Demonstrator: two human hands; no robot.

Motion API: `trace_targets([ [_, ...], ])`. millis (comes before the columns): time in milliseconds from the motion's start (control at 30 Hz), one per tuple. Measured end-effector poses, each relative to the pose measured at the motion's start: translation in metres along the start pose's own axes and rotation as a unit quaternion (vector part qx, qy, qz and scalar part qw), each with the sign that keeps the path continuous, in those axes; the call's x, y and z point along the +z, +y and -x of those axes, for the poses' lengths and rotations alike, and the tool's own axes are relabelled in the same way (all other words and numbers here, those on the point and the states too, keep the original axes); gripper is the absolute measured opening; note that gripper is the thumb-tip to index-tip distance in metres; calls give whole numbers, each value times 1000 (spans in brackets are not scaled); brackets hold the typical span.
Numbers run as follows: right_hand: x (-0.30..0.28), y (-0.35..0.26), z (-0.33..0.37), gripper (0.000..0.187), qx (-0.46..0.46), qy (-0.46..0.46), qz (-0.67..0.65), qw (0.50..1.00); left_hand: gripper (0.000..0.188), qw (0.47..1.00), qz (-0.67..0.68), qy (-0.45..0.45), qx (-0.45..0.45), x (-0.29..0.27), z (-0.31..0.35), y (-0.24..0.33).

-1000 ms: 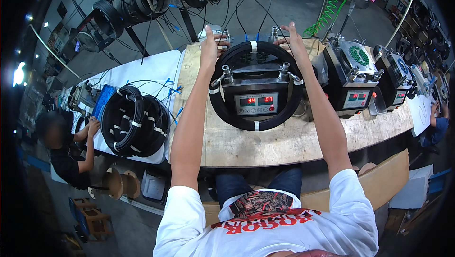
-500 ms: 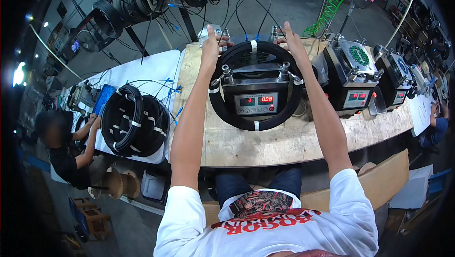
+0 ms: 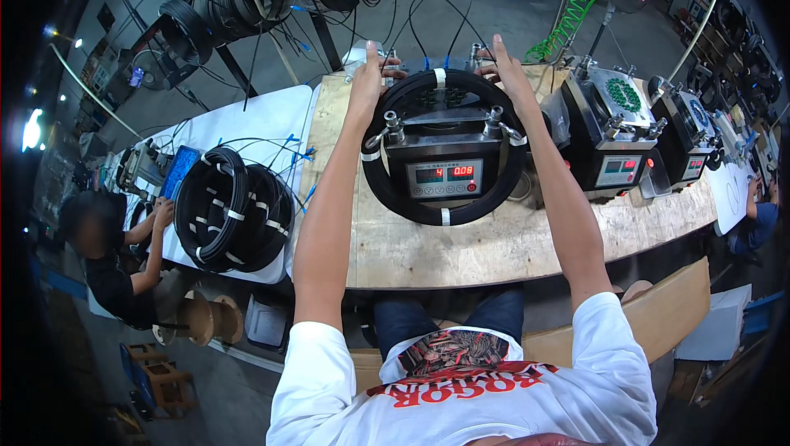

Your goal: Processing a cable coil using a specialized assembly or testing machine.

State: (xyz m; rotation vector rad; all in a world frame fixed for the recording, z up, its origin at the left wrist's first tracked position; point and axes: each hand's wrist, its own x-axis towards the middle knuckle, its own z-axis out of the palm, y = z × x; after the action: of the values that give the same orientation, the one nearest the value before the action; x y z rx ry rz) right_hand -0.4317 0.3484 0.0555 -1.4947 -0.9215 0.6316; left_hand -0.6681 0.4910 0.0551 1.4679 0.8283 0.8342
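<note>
A coil of black cable (image 3: pixel 510 191) with white ties hangs over the front of a machine with a red-lit display panel (image 3: pixel 447 177). My left hand (image 3: pixel 367 84) reaches past the coil's far left side, thumb raised, fingers stretched inward beside a metal post. On the other side, my right hand (image 3: pixel 508 77) mirrors it, its fingers pointing inward near a second metal post (image 3: pixel 475 54). The coil partly hides the machine's top. Two blue-ended cable connectors (image 3: pixel 447 61) stand at the machine's far edge, between my hands. Whether my fingertips touch the posts is unclear.
Two similar machines (image 3: pixel 613 137) stand to the right on the wooden bench (image 3: pixel 411 261). Several black cable coils (image 3: pixel 234 216) lie on the white table at left, beside a seated person (image 3: pixel 115 257). Cable reels (image 3: pixel 222 18) hang behind, and a green coiled hose (image 3: pixel 568 26) hangs right.
The left digit on the machine's red display has gone up by one. My left hand has shifted very slightly; the coil and my right hand stay nearly in place.
</note>
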Motion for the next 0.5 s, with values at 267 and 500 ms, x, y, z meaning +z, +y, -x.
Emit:
trace_targets([
  [267,1,-4,2,84,8,-34,35,999,80,999,-28,32,-16,2,2,1],
  [500,1,4,-1,86,-24,-19,-38,999,79,1000,-25,3,10,0,-4,-3],
])
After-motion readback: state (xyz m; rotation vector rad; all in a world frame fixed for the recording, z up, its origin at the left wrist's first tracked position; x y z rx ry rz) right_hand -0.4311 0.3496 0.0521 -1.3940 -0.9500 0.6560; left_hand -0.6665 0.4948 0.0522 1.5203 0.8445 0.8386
